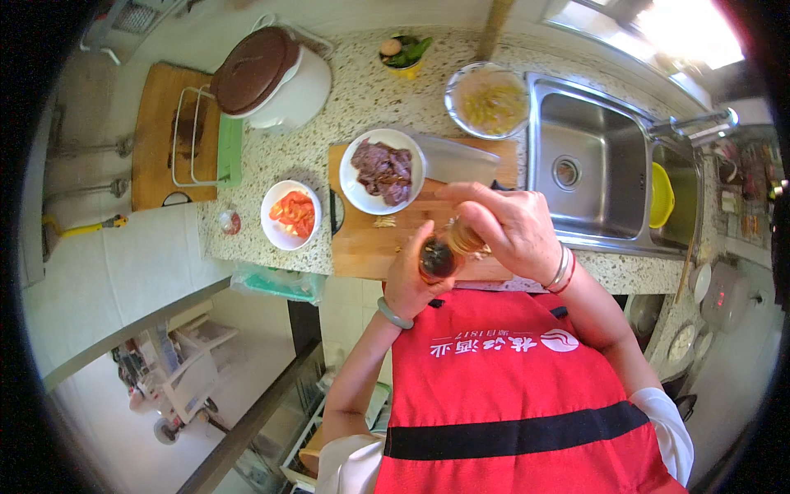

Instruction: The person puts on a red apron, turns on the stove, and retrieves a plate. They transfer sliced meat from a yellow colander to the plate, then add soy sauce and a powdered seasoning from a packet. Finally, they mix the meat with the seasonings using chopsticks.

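At a speckled kitchen counter [362, 103] beside a steel sink [592, 165], a person in a red apron [510, 395] is opening a dark sauce bottle [436, 257] over the cutting board [374, 239]. The left hand [411, 280] is wrapping the bottle; right hand [510, 226] fingers are closing on its cap. Pouring likely calls for tilting toward the meat plate [383, 171].

Speckled stone surface [362, 99] across upper frame, steel sink [588, 165] at upper right under bright window [658, 20], pale floor [123, 272] lower left.
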A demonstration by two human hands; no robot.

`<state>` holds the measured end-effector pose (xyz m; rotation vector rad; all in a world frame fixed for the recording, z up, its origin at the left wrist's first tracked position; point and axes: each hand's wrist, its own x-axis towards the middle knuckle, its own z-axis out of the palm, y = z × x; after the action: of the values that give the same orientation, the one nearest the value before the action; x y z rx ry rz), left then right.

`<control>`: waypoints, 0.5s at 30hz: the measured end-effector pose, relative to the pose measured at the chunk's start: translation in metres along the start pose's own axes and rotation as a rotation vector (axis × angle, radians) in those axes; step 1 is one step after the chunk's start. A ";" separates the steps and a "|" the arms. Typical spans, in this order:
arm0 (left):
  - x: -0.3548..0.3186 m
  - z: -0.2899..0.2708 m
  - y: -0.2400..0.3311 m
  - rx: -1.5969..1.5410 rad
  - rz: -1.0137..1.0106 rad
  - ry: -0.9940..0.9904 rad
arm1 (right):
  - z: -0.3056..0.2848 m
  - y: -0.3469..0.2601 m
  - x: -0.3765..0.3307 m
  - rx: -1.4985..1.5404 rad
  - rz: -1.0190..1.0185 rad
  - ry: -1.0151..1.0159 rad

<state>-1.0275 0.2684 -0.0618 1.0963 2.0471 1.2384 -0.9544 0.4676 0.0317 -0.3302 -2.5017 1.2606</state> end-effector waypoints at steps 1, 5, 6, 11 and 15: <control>0.003 0.012 0.007 -0.003 0.004 -0.025 | -0.014 0.002 -0.010 -0.090 0.029 -0.048; 0.016 0.075 0.039 0.032 0.092 -0.123 | -0.078 0.013 -0.065 -0.280 0.075 -0.083; 0.022 0.089 0.056 0.020 0.105 -0.178 | -0.096 0.020 -0.081 -0.268 0.074 -0.091; 0.036 0.215 0.114 -0.020 0.340 -0.197 | -0.193 0.079 -0.177 -0.206 0.054 -0.029; 0.067 0.320 0.199 -0.231 0.432 -0.233 | -0.289 0.081 -0.253 0.604 0.448 0.269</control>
<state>-0.7496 0.5305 -0.0322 1.5363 1.4983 1.4278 -0.6063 0.6405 0.0828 -0.8621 -1.7634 1.9114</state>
